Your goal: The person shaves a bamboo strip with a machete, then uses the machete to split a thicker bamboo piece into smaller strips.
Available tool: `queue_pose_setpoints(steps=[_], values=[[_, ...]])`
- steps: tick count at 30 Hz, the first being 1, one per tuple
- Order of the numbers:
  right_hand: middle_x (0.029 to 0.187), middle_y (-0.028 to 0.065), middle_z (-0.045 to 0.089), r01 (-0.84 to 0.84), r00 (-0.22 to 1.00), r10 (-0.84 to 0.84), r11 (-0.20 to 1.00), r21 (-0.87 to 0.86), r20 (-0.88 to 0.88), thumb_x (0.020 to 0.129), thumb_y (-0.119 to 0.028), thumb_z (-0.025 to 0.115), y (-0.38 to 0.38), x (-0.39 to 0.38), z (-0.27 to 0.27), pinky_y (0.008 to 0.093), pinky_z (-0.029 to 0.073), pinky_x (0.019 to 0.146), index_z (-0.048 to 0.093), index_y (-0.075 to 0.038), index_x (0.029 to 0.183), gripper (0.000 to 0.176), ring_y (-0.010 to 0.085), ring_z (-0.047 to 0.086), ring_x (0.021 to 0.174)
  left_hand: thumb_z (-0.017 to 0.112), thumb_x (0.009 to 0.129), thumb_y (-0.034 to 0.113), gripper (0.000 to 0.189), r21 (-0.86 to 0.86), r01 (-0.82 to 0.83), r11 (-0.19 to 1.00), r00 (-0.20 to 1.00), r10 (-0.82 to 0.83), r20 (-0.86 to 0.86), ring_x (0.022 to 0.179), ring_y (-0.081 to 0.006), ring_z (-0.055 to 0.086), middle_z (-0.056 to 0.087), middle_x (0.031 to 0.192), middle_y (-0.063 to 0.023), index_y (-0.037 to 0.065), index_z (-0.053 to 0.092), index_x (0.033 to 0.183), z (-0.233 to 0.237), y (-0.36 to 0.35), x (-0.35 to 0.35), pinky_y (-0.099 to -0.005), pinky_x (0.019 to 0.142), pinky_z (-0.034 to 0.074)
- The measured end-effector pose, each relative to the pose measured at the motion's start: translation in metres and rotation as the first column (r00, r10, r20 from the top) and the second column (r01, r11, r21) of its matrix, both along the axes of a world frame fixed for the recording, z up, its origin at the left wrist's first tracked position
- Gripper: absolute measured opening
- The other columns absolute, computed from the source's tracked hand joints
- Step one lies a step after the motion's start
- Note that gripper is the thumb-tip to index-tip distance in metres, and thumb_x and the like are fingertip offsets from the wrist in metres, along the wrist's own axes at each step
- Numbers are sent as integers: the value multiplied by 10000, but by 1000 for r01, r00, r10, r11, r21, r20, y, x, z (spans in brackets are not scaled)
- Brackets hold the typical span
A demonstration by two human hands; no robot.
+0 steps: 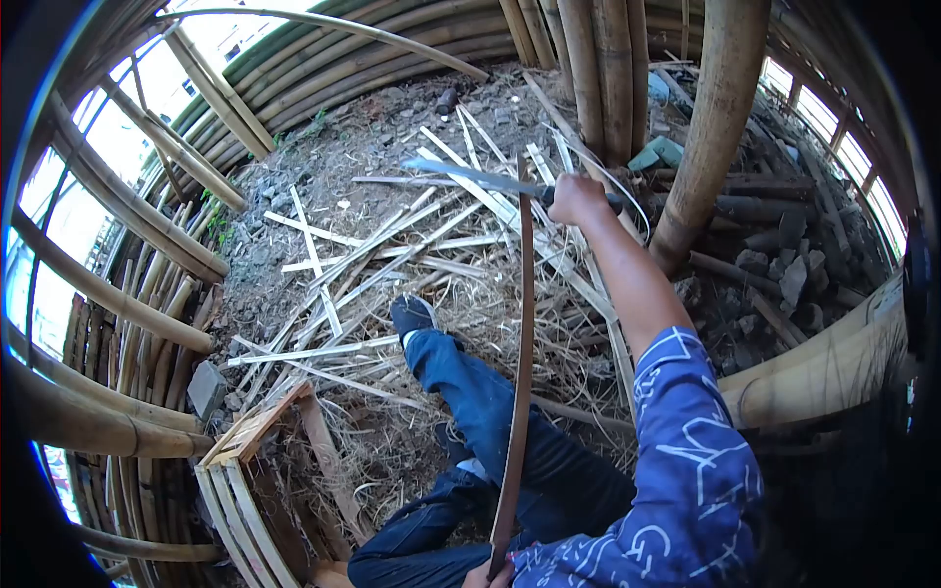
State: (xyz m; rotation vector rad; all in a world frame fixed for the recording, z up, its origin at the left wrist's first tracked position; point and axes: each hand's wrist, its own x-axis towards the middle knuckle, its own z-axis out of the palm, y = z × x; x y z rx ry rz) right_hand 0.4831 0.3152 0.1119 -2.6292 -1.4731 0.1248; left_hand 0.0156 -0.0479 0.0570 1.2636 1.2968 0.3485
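Note:
My right hand (578, 200) is closed round the dark handle of a long-bladed knife (480, 178), whose blade points to the left. A long brown bamboo strip (522, 363) runs from beside the knife down to the bottom of the view. The blade lies across the strip near its top end. At the lower edge my left hand (487, 576) grips the strip's lower end, and part of that hand is cut off by the frame.
Pale split strips (382, 245) and shavings cover the ground ahead. A wooden crate (245, 480) stands at lower left, near my legs. Upright bamboo poles (711, 127) rise at right, with stones and rubble (794, 279) behind. Stacked bamboo (343, 69) lies along the back.

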Motion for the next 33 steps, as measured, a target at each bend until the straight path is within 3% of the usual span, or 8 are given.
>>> queue_pose_setpoints(steps=[7,14,19,20,23,27,31,33], values=[[1121,188,678,150,986,-145,987,61,-88,737,-238,638,26,12,-10,390,518,919,692,-31,1044,374,307,655,1066,519,976,202,374,-29,-14,999,1000,13,-13,900,-276,629,663,975,-242,-82,525,1219,0,8,-1,-361,812,481],[1181,162,662,264,964,-265,964,40,34,775,-231,632,36,19,-1,392,517,932,675,-60,1112,381,298,637,1115,534,973,213,388,-43,-31,999,999,30,-18,886,-282,636,666,971,-246,-83,523,1223,0,10,-2,-364,802,487],[1240,200,623,389,911,-372,919,68,-181,782,-334,683,5,42,-10,412,502,964,645,1,1151,500,320,615,1146,544,970,221,397,-44,-39,998,999,38,-12,876,-286,641,668,967,-249,-84,522,1225,2,8,-3,-367,795,491],[1162,235,650,395,915,-364,897,198,-177,745,-319,689,-4,47,-27,417,524,916,663,24,1105,498,344,641,1084,547,970,222,400,-42,-38,998,999,38,-11,874,-287,642,669,967,-250,-84,521,1225,2,8,-3,-368,794,492],[1045,262,674,291,949,-257,938,190,-184,702,-232,660,-41,48,-60,423,526,886,690,22,1010,400,386,655,1004,553,968,227,406,-34,-25,999,1000,25,-5,867,-289,645,670,965,-251,-84,520,1226,2,5,-4,-369,789,495],[826,263,679,290,909,-116,865,410,-400,669,-237,653,-103,17,-103,459,532,772,678,16,844,309,402,674,864,561,966,233,414,-20,-6,1000,1000,5,-21,859,-293,649,672,962,-254,-85,519,1228,10,10,-4,-371,784,498],[639,169,650,453,673,-118,846,281,-730,677,-194,696,-159,-23,-133,404,528,570,637,21,744,233,295,656,585,570,964,240,423,13,28,1000,998,-27,-62,851,-296,653,673,959,-256,-85,518,1230,46,24,-5,-374,778,502],[550,79,579,556,319,50,799,230,-946,711,-101,670,-188,-63,-105,326,458,429,582,-16,656,134,174,557,442,614,945,264,470,102,158,982,986,-162,33,850,-250,640,676,963,-253,-96,515,1230,65,30,-11,-365,770,498]])
